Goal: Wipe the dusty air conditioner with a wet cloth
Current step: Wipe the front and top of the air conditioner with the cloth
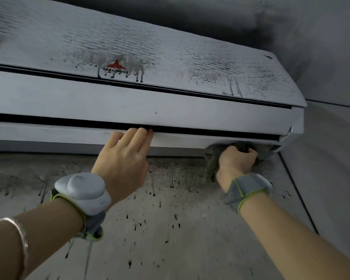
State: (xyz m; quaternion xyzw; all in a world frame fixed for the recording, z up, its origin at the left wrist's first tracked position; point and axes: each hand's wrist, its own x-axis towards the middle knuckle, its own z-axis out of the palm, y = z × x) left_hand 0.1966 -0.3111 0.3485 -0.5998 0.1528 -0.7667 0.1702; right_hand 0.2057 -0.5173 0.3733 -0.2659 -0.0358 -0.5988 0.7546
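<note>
Grey cloth [211, 158] fills the right hand's [235, 163] grip under the air conditioner [170, 102]; left hand [122, 160] spread flat.

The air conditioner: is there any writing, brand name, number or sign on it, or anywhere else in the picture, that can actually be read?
"MEHUABIAD", roughly: dark letters under a red triangle logo on the front panel of the air conditioner; streaked with grime and blurred, so the spelling is uncertain.
No other words, numbers or signs show on the unit, the wall, the cloth or the wrist bands.
</note>
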